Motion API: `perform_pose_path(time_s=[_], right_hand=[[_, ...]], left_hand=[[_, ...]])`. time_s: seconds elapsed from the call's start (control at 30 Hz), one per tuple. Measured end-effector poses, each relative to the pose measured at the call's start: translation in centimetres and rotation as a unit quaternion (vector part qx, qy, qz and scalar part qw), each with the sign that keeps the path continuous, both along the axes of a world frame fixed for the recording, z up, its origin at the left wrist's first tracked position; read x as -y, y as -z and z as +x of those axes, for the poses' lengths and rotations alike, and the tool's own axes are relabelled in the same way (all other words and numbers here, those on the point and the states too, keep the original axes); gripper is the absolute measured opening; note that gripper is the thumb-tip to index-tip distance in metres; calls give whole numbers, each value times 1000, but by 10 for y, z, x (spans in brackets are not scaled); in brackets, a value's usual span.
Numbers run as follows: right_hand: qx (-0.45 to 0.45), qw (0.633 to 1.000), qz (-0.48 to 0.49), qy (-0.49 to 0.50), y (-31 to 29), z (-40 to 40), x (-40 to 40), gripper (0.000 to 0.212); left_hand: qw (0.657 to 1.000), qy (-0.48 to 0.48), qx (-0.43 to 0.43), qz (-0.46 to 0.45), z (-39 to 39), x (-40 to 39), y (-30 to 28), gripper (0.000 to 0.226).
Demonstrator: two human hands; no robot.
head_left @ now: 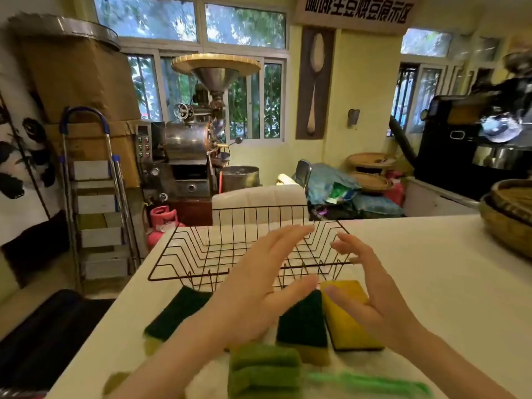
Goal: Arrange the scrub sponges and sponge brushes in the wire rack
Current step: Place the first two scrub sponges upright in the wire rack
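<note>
Both hands open, empty: left hand (253, 286), right hand (371, 295) above sponges (302, 321); wire rack (201, 249) behind.

The rack (247, 249) is thin black wire, matt. The sponges (302, 321) look like soft yellow foam with a rough dark green scrub face. The counter (431, 283) is smooth, matt white. A woven basket (506, 226) sits at its right edge.

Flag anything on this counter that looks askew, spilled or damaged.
Nothing stands out. The wire rack sits level and holds nothing yet; the scrub sponges lie flat in front of it, none spilled or torn. Both hands, left and right, are open above them.
</note>
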State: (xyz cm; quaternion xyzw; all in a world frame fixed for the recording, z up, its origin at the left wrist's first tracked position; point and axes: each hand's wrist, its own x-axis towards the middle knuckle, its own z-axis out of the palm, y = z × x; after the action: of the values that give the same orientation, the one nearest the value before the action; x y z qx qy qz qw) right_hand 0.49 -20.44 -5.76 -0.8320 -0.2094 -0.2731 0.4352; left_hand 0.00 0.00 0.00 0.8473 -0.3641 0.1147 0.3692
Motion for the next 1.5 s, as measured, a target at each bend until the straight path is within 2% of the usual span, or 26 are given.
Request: perform_pose_path(time_s=[0.07, 0.13, 0.3, 0.47, 0.7, 0.8, 0.9, 1.0, 1.1, 1.2, 1.23, 1.3, 1.4, 1.5], right_hand=[[3, 998, -57, 19, 7, -2, 7, 71], [-16, 991, -123, 40, 11, -4, 12, 71], [-74, 967, -240, 49, 11, -6, 21, 81], [-141, 950, -271, 55, 15, -6, 23, 95], [-198, 917, -338, 70, 20, -5, 23, 100], [-202, 918, -335, 72, 18, -5, 24, 98], [-206, 925, -314, 63, 14, -7, 25, 93], [-196, 941, -268, 66, 7, -6, 28, 77], [-206, 968, -111, 92, -4, -9, 32, 58], [-212, 967, 79, 118, -10, -7, 35, 45], [-242, 954, 139, 114, -12, -5, 36, 39], [-355, 904, 220, 91, -15, -3, 39, 35], [-482, 838, 246, 70, -15, -2, 48, 31], [-527, 803, 266, 82, -10, 1, 57, 37]], left_hand=[[995, 13, -30, 95, -2, 9, 8, 58], [987, 0, -24, 162, -3, 14, 21, 61], [963, -23, -17, 269, 2, 22, 46, 68], [948, -52, -41, 312, 10, 21, 58, 69], [941, -38, -63, 330, 13, 22, 59, 66], [943, -38, -64, 324, 13, 22, 59, 66], [946, -31, -92, 310, 12, 23, 59, 65], [949, -26, -103, 298, 12, 21, 59, 64], [949, -25, -102, 297, 13, 21, 59, 63], [949, -22, -99, 299, 13, 21, 60, 63], [949, -20, -97, 299, 13, 21, 61, 63], [951, -18, -94, 295, 13, 20, 62, 63], [953, -20, -95, 287, 12, 21, 63, 62], [956, -20, -96, 278, 13, 22, 62, 62]])
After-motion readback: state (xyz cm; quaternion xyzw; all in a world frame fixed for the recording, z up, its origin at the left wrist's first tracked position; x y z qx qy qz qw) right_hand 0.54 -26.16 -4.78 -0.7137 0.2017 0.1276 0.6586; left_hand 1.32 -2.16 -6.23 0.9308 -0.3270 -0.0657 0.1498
